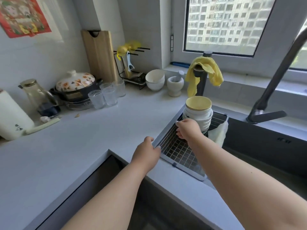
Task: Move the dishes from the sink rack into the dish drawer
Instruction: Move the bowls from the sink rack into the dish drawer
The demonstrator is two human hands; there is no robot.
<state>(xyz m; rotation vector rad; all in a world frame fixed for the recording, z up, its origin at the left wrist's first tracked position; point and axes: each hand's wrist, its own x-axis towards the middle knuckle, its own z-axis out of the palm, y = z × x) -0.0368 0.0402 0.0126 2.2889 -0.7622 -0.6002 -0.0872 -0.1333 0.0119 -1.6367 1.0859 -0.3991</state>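
A wire sink rack (178, 152) with a pale grey frame sits over the left end of the dark sink. At its far end stands a tilted stack of white bowls (198, 113), the top one turned so its yellowish base faces me. My right hand (186, 127) reaches over the rack and touches the near side of the stack, fingers curled downward. My left hand (147, 152) rests on the rack's left frame edge, thumb over the rim. Below the counter, a dark opening (99, 178) shows at the corner; whether it is the dish drawer is unclear.
A white cloth (218, 132) hangs on the rack's right side. A dark faucet (272, 90) arches over the sink. A yellow rag (204, 72) drapes a post behind the bowls. On the counter stand several glasses (108, 95), a floral pot (75, 86), white bowls (155, 79) and a mortar (175, 84).
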